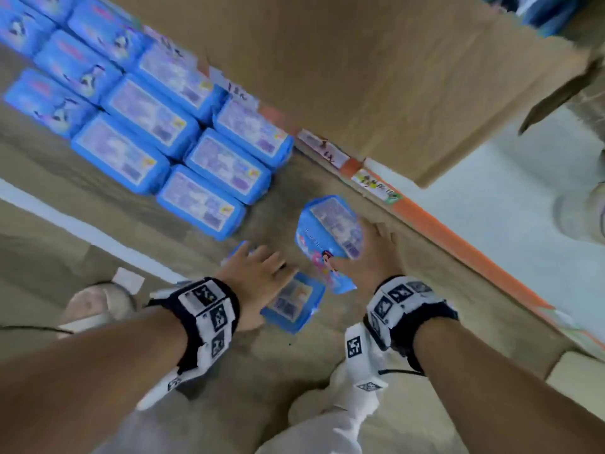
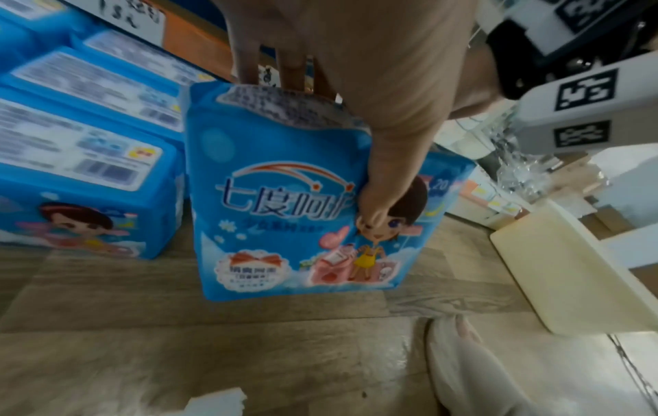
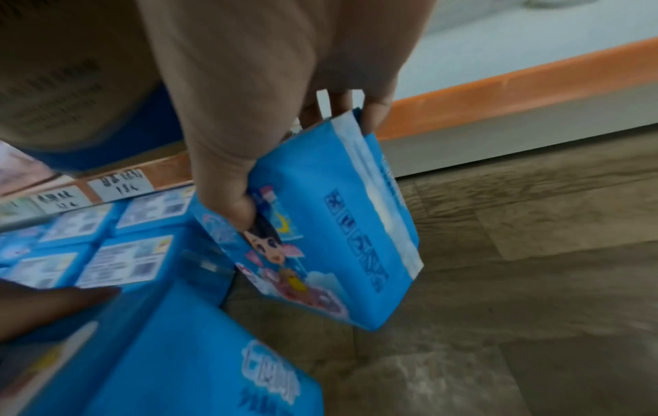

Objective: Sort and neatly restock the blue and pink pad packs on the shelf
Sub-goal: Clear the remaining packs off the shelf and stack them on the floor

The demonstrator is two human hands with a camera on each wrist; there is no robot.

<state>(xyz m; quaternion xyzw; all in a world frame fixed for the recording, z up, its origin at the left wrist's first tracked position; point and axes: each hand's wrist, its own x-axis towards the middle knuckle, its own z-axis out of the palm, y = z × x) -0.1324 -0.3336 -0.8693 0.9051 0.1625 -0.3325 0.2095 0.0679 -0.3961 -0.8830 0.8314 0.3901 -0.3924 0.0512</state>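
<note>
The right hand [image 1: 370, 257] is gripping a blue pad pack [image 1: 327, 237] clear of the floor, thumb pressing its printed cartoon front and fingers wrapping the far side. The left hand [image 1: 258, 273] is lying with fingers stretched flat over a second blue pack [image 1: 291, 303] resting on the floor, just left of and nearer than the lifted one. The packs are glossy, soft plastic blocks with rounded corners. Farther left, more blue packs are standing in tidy rows [image 1: 137, 119] on the wood-grain plank floor [image 1: 98, 198]. An orange-edged shelf lip [image 1: 458, 237] carrying paper price labels is running diagonally at far right, under a brown cardboard panel [image 1: 360, 60].
</note>
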